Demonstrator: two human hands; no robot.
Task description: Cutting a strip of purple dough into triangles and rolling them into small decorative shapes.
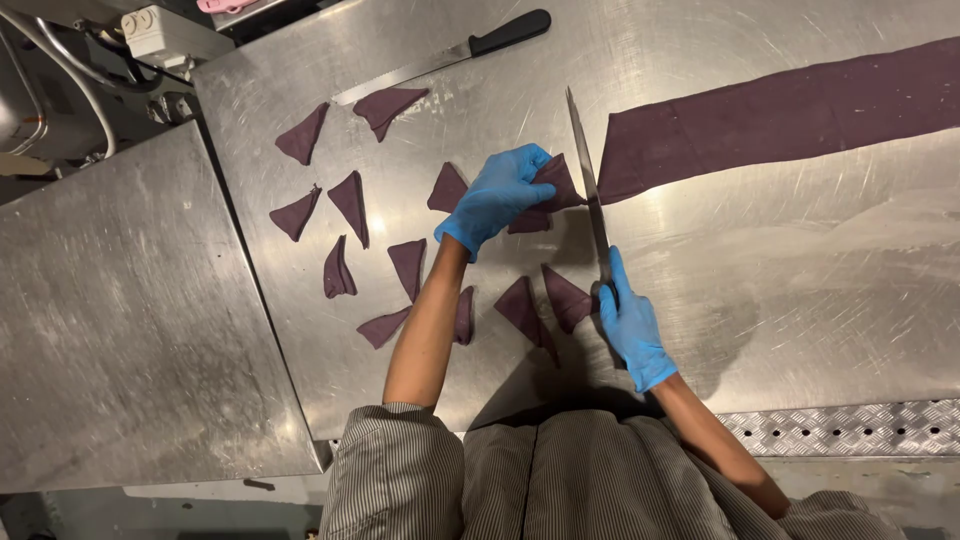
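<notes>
Your right hand [632, 325], in a blue glove, is closed around the handle of a long knife [586, 175], whose blade runs away from you across the middle of the steel counter [780, 290]. The blade sits at the cut end of a dark purple dough strip [780, 110] that stretches to the counter's right edge. Your left hand [497, 195], also gloved, pinches a dough triangle [556, 180] just beside the blade, fingers curled on it. More cut triangles [350, 200] lie scattered toward the counter's left edge. A second knife [450, 55] with a black handle lies near the far edge.
</notes>
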